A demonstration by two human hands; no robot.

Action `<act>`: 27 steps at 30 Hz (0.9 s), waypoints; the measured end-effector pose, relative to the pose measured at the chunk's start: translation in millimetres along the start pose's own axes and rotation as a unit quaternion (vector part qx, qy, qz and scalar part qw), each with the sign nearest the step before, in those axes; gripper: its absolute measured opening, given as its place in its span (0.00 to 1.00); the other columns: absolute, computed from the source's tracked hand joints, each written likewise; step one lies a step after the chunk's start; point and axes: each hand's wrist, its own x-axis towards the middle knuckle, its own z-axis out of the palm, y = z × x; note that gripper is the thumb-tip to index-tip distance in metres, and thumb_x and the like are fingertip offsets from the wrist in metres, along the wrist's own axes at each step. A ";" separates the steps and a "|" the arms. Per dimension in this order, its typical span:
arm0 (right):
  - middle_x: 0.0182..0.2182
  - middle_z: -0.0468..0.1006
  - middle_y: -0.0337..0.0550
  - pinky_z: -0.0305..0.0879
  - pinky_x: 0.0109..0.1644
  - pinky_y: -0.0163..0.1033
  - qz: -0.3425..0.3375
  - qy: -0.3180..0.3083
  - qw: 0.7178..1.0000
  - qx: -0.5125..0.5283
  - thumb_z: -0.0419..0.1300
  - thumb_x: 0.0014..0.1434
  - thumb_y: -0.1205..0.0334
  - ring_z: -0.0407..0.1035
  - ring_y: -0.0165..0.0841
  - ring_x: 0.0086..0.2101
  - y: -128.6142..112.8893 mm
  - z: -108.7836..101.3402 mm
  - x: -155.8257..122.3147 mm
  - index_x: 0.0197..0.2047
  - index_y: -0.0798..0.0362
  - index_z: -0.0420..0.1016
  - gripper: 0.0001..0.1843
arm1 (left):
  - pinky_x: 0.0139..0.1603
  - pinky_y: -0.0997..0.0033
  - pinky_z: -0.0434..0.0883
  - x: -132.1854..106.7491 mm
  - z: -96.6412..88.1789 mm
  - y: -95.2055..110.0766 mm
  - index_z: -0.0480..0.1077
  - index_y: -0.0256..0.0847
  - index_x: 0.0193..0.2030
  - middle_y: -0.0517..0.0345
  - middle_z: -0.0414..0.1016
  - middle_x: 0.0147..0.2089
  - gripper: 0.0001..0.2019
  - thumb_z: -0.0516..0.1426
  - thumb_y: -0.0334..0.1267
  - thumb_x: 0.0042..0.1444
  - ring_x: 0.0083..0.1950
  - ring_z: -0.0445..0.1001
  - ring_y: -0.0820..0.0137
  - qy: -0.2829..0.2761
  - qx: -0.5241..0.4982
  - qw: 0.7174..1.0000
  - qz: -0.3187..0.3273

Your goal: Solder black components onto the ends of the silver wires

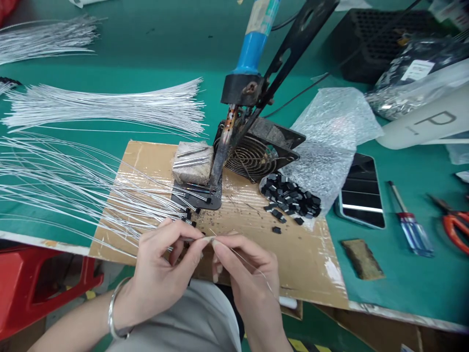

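Close together above the cardboard's front part, my left hand [164,266] and my right hand [245,274] meet fingertip to fingertip in a pinch. A thin wire [252,266] comes out of my right fingertips and trails back over that hand. What my left thumb and forefinger grip is too small and covered to make out. Just beyond my left hand lie long white wires [120,205], several with small black connectors [188,213] on their ends. A soldering iron [252,54] on a stand points down behind them, its tip by a dark metal plate [216,198].
A worn block [192,173] with metal pins sits left of the iron, a fan [256,151] behind it. Loose black connectors [289,195] spill from bubble wrap [326,132]. Rightward lie a phone [361,190], screwdriver [412,225] and orange-handled tool [456,227]. Wire bundles [106,107] lie left.
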 end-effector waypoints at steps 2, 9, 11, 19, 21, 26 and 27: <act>0.22 0.78 0.38 0.67 0.24 0.32 -0.011 -0.008 1.000 -0.010 0.75 0.58 0.55 0.69 0.27 0.21 2.0 -2.4 1.2 0.31 0.48 0.89 0.07 | 0.24 0.72 0.59 0.3 0.4 -0.5 0.74 0.42 0.33 0.69 0.66 0.21 0.08 0.62 0.29 0.64 0.21 0.58 0.77 -0.002 -0.003 1.000 -0.002; 0.20 0.77 0.37 0.65 0.23 0.30 0.070 -0.026 0.997 0.019 0.78 0.52 0.55 0.67 0.26 0.20 -8.9 -5.7 5.5 0.27 0.51 0.87 0.10 | 0.22 0.71 0.53 5.0 -5.7 -1.1 0.74 0.43 0.33 0.69 0.64 0.22 0.08 0.62 0.29 0.64 0.21 0.54 0.77 -0.042 -0.015 0.999 -0.008; 0.18 0.76 0.37 0.63 0.22 0.30 0.105 -0.040 0.993 0.021 0.78 0.50 0.55 0.65 0.25 0.19 -14.5 -6.2 7.5 0.26 0.52 0.87 0.11 | 0.22 0.71 0.53 6.5 -8.8 -0.4 0.74 0.43 0.32 0.68 0.64 0.21 0.08 0.62 0.30 0.64 0.21 0.54 0.76 -0.061 -0.009 0.998 -0.005; 0.19 0.77 0.38 0.64 0.23 0.31 0.103 -0.047 0.993 0.021 0.78 0.51 0.53 0.66 0.25 0.19 -10.8 -6.7 9.0 0.28 0.51 0.88 0.11 | 0.22 0.72 0.53 3.3 -7.4 -3.0 0.74 0.43 0.33 0.68 0.61 0.20 0.08 0.61 0.30 0.64 0.22 0.55 0.75 -0.040 -0.007 0.999 -0.024; 0.19 0.77 0.37 0.64 0.23 0.30 0.086 -0.042 0.995 0.032 0.78 0.53 0.53 0.67 0.25 0.20 -5.5 -5.8 8.2 0.29 0.51 0.88 0.11 | 0.22 0.72 0.52 1.2 -5.1 -4.8 0.74 0.44 0.34 0.70 0.60 0.20 0.07 0.62 0.30 0.64 0.22 0.54 0.75 -0.028 -0.006 0.999 -0.023; 0.18 0.77 0.37 0.65 0.21 0.29 0.060 -0.044 0.994 0.085 0.78 0.53 0.52 0.66 0.25 0.18 6.0 -3.5 8.3 0.31 0.50 0.90 0.11 | 0.22 0.74 0.55 -0.7 -0.7 -5.5 0.74 0.43 0.34 0.68 0.64 0.22 0.07 0.62 0.30 0.64 0.22 0.56 0.76 -0.006 0.011 1.000 -0.017; 0.18 0.77 0.37 0.65 0.21 0.29 0.058 -0.040 0.993 0.094 0.78 0.53 0.52 0.67 0.25 0.18 7.3 -2.7 8.2 0.31 0.50 0.90 0.10 | 0.22 0.74 0.55 -0.7 0.1 -4.8 0.74 0.42 0.34 0.67 0.66 0.22 0.07 0.62 0.30 0.64 0.22 0.56 0.76 0.000 0.014 1.000 -0.015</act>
